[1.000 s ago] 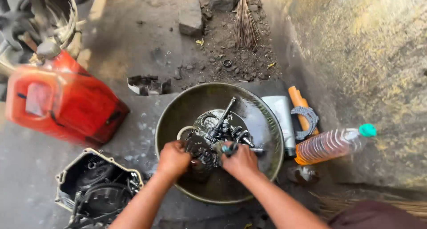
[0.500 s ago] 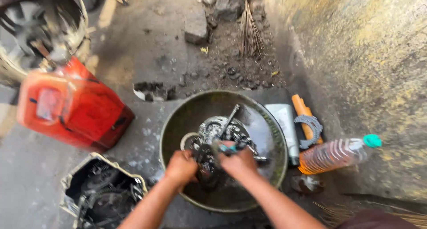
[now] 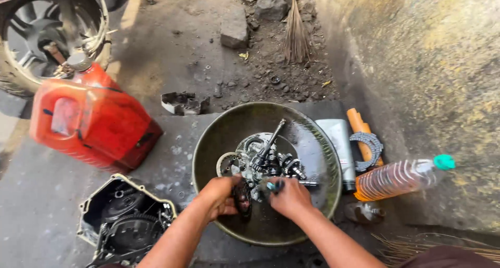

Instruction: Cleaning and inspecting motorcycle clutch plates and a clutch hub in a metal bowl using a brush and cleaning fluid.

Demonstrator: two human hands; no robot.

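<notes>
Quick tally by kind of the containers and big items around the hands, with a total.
Metal basin: 1
Red jerry can: 1
Plastic bottle with teal cap: 1
Grey tube: 1
Open engine case: 1
Broom: 1
Wheel: 1
Total: 7
The small metal parts in the basin are too jumbled to count.

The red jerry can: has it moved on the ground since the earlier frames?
No. The red jerry can keeps its place beside the metal basin; only the camera shifted.
</notes>
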